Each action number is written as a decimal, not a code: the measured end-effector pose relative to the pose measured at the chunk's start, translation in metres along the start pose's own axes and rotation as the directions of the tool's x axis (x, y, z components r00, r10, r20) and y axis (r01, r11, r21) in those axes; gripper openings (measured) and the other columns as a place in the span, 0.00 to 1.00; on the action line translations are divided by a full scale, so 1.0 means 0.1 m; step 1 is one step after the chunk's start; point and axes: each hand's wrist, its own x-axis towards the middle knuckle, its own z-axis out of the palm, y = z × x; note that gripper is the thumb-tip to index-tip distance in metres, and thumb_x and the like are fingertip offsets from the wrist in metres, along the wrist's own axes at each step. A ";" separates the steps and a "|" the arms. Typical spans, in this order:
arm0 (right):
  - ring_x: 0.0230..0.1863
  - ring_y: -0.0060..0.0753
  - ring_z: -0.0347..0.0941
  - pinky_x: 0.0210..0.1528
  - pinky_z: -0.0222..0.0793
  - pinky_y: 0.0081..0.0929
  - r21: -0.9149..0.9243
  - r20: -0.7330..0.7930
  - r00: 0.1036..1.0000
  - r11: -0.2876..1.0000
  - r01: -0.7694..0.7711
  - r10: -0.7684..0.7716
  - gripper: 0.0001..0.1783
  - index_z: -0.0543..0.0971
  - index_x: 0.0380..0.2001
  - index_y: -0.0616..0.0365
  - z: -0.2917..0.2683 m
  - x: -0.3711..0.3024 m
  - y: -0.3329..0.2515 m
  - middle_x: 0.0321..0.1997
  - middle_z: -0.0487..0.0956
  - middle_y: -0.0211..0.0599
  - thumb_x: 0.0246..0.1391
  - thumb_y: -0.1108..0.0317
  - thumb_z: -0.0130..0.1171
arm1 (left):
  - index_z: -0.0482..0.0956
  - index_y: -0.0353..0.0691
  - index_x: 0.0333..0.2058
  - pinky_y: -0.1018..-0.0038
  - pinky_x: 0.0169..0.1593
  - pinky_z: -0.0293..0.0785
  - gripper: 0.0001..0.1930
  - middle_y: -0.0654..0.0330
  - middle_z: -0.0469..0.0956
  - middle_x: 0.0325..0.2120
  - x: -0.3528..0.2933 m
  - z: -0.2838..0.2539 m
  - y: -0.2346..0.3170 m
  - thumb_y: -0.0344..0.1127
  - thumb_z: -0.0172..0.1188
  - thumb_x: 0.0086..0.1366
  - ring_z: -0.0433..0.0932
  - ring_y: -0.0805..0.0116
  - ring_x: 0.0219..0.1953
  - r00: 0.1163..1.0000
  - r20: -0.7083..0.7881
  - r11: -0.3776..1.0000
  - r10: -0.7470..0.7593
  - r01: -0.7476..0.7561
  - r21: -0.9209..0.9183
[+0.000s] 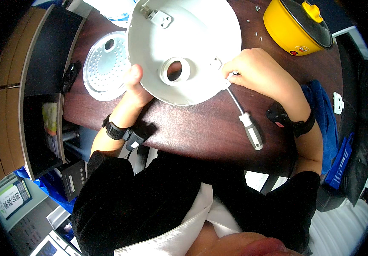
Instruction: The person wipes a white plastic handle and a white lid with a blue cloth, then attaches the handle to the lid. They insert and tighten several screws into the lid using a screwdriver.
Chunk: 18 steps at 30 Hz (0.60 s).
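Note:
My left hand (136,86) grips a large white bowl-shaped plastic housing (201,38) by its lower left rim, thumb on the near side and the other fingers hidden behind. The housing is tilted, its hollow side toward me, with a round hole low in its wall. At its right edge my right hand (256,70) is closed, fingertips pinching a small white plastic part (225,82). Whether that part is attached to the housing I cannot tell. Just below these fingers, a screwdriver (248,128) with a grey-and-white handle lies on the table, its tip hidden.
A perforated round metal plate (103,64) lies left of the housing. Several small screws (256,34) are scattered near a yellow pot (286,30) with a dark lid. Blue cloth (322,111) hangs at the table's (184,128) right edge. Shelves (43,55) stand at the left.

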 end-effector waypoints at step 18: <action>0.26 0.40 0.75 0.30 0.69 0.32 0.008 -0.007 1.000 1.000 0.021 -0.021 0.03 0.80 0.26 0.55 -0.01 0.02 0.05 0.24 0.78 0.41 0.46 0.71 0.58 | 0.53 0.30 0.60 0.61 0.54 0.72 0.55 0.41 0.66 0.51 0.02 0.02 0.01 0.70 0.57 0.44 0.71 0.51 0.52 0.999 -0.018 1.000 0.029 -0.029 0.009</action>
